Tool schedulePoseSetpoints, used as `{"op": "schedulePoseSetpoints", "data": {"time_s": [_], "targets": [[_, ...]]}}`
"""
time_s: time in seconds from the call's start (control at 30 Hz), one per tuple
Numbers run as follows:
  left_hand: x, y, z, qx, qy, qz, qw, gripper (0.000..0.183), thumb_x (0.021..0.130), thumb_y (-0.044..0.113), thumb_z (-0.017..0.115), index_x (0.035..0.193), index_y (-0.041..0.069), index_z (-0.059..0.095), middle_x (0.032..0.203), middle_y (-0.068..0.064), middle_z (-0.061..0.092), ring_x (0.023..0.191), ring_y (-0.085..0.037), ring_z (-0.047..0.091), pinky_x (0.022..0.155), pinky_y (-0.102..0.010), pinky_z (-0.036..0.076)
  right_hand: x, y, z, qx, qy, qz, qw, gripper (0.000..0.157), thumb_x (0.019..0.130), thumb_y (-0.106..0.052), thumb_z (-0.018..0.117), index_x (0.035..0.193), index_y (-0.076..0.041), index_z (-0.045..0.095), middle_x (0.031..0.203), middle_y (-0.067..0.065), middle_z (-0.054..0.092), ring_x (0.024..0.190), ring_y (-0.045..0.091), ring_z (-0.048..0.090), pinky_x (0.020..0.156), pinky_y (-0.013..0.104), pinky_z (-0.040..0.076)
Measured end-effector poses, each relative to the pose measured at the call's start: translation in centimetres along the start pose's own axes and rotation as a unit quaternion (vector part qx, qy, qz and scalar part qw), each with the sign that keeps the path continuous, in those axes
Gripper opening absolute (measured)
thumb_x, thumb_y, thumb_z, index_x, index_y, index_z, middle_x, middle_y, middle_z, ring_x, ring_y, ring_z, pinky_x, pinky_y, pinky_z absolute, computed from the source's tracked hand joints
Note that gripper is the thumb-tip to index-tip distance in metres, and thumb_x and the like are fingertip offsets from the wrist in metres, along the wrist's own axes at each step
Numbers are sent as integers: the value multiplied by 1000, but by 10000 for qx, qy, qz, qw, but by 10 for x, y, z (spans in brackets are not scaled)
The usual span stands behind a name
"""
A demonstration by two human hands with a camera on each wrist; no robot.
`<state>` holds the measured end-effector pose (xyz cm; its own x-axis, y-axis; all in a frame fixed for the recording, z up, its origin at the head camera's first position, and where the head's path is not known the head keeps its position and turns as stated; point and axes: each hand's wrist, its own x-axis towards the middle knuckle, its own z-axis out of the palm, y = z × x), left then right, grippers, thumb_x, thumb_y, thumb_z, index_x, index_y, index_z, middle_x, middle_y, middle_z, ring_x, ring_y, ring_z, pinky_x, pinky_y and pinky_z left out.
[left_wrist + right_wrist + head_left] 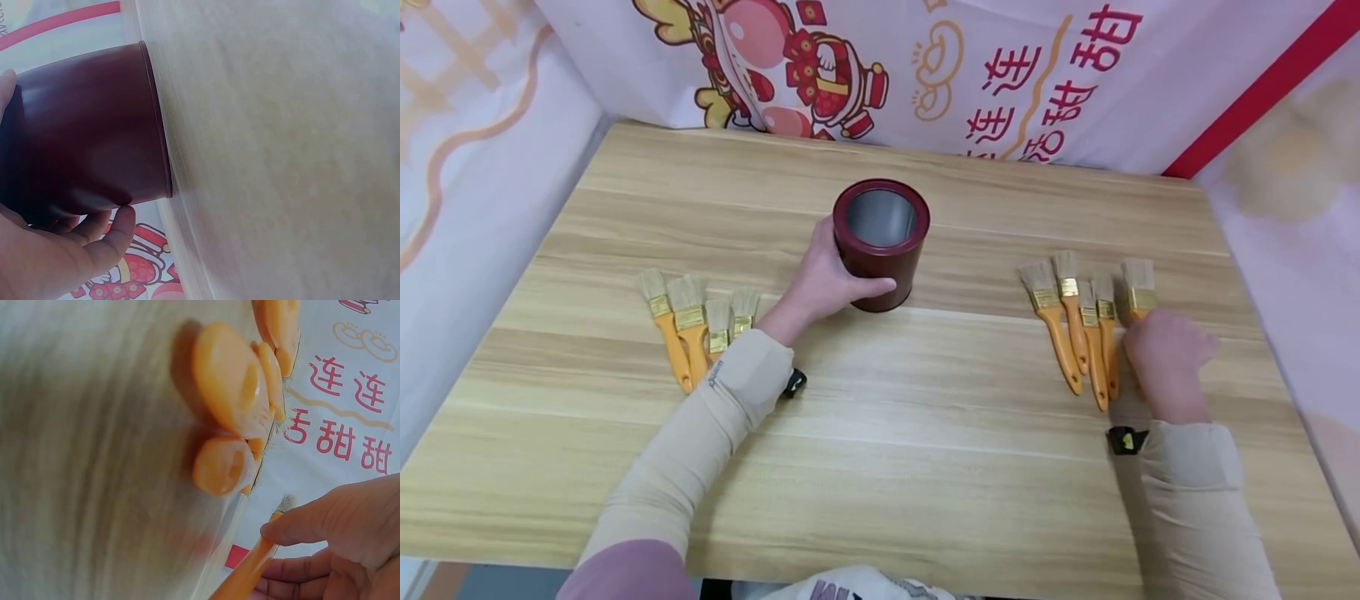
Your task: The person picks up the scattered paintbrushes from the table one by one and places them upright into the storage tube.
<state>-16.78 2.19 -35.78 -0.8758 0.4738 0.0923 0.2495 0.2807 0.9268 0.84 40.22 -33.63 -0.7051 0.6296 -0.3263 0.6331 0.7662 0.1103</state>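
Note:
A dark red cylindrical can (880, 271) stands upright on the table, its open top showing a bare metal inside. My left hand (831, 279) holds the can from its left side, thumb across the front; in the left wrist view the fingers (115, 240) curl along the can's wall (94, 131). At the right, my right hand (1168, 354) pinches the orange handle of a paintbrush (1140, 287), bristles pointing away from me. The right wrist view shows thumb and fingers on that handle (250, 569). Several more paintbrushes (1093, 333) lie just left of this hand.
Another group of paintbrushes (688, 321) lies at the left, partly hidden behind my left forearm. The wooden table (925, 467) ends at the back against a printed cloth (940, 75) with red characters. Cloth also hangs along both sides.

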Motion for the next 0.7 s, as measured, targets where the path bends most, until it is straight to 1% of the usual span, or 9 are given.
{"op": "schedulePoseSetpoints", "data": {"time_s": [0.1, 0.2, 0.3, 0.37, 0.5, 0.6, 0.7], "targets": [[0, -1, 0, -33, -4, 46, 10000, 104, 63, 28, 91, 145, 16, 28, 142, -7, 38, 130, -19, 39, 111, -41, 37, -2, -1, 0, 17, 102, 14, 9999, 63, 103, -37, 23, 95, 18, 53, 97, 39, 57, 96, 53, 57, 84, 62, 44], [0, 0, 0, -12, -18, 10, 10000, 104, 63, 28, 91, 145, 16, 27, 142, -7, 37, 130, -19, 39, 110, -41, 37, -5, -2, -1, -14, 210, -21, 9998, 59, 102, -33, 24, 91, 18, 53, 94, 39, 57, 93, 53, 58, 79, 60, 45], [0, -1, -1, 33, -22, -33, 10000, 105, 63, 29, 90, 146, 16, 27, 142, -7, 37, 130, -19, 38, 110, -41, 38, -5, -5, -1, -99, 247, -85, 9996, 63, 102, -39, 27, 88, 17, 52, 91, 40, 56, 92, 55, 58, 77, 60, 45], [0, -1, -1, 68, -15, -39, 10000, 105, 63, 29, 91, 146, 16, 27, 142, -7, 37, 130, -19, 38, 110, -41, 37, -6, -7, -2, -80, 302, -103, 9995, 64, 101, -40, 29, 89, 18, 52, 93, 41, 56, 92, 55, 57, 76, 60, 45], [1, -2, 0, 105, -8, -16, 9999, 106, 63, 30, 91, 146, 16, 27, 143, -7, 37, 130, -19, 38, 110, -40, 37, -6, -10, -2, 113, 379, -85, 9992, 67, 101, -42, 28, 91, 19, 53, 94, 40, 56, 92, 55, 57, 75, 60, 45], [2, -2, 0, 124, -11, 5, 9999, 106, 63, 30, 91, 146, 15, 27, 143, -7, 37, 130, -19, 37, 110, -40, 37, -6, -12, -2, 215, 454, -114, 9987, 68, 102, -43, 25, 91, 19, 52, 91, 39, 56, 89, 54, 57, 73, 59, 44], [2, -2, 0, 127, 4, 43, 9999, 106, 62, 29, 91, 146, 15, 27, 142, -8, 37, 130, -19, 38, 110, -40, 37, -6, -14, -3, 244, 514, -161, 9982, 65, 103, -41, 25, 88, 17, 51, 85, 36, 55, 84, 51, 57, 70, 55, 44]]}}
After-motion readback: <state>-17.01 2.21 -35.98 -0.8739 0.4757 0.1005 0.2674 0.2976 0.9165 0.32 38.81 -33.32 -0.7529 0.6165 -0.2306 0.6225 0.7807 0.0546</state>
